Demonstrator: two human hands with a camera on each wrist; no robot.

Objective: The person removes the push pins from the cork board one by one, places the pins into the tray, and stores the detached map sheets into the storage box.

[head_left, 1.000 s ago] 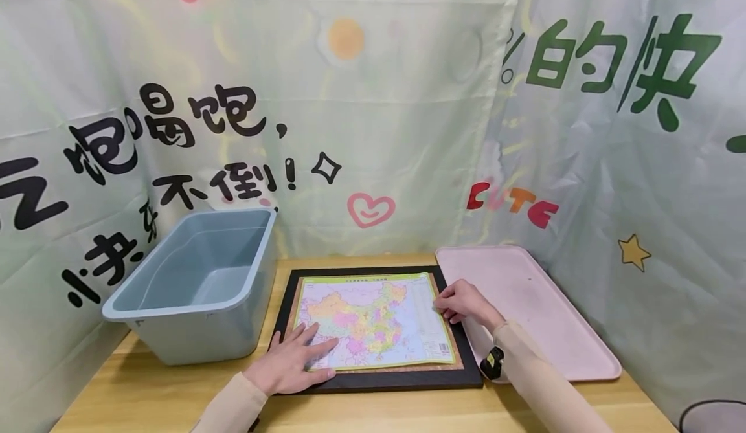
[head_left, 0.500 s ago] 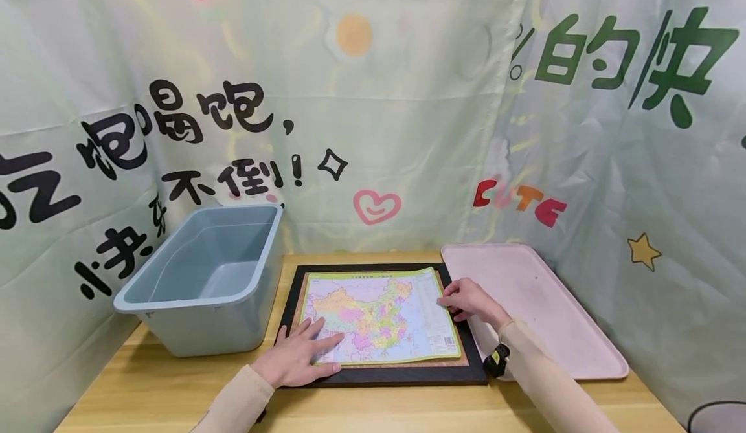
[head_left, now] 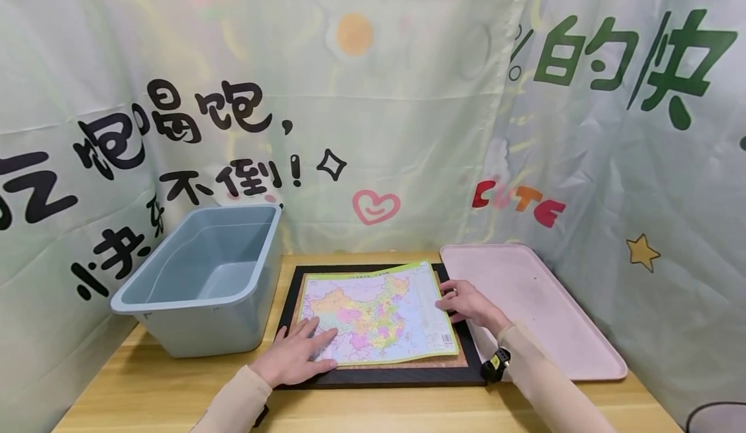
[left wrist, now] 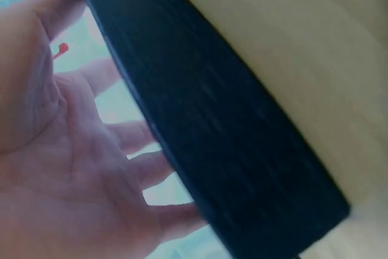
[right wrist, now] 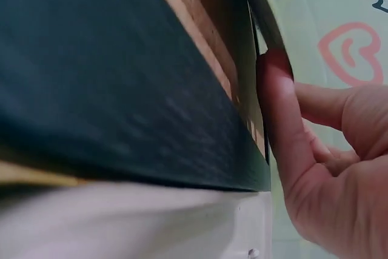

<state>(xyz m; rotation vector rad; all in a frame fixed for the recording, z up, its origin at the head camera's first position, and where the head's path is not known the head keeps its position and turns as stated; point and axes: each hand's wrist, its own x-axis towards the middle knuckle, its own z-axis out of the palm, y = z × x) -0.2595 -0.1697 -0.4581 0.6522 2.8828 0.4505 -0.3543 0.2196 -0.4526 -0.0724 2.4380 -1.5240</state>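
A colourful printed map (head_left: 361,323) lies over a brown backing board (head_left: 416,362) inside a black frame (head_left: 402,376) on the table. My left hand (head_left: 294,352) rests with spread fingers on the map's lower left part and the frame; in the left wrist view its palm (left wrist: 79,150) shows beside the black frame bar (left wrist: 206,107). At the map's right edge, my right hand (head_left: 472,305) pinches the sheet. That edge is lifted and bowed, and the top right corner stands up. The right wrist view shows the thumb (right wrist: 285,119) against the raised sheet (right wrist: 267,10), above the backing.
A deep blue plastic tub (head_left: 201,303) stands left of the frame. To the right, a pink tray (head_left: 559,316) lies close to the frame's edge. Printed cloth (head_left: 373,129) hangs behind the wooden table (head_left: 402,410) and along both sides.
The map's right side has risen, its top right corner now higher and overlapping the frame's top bar. My right hand keeps its pinch; my left hand stays on the map.
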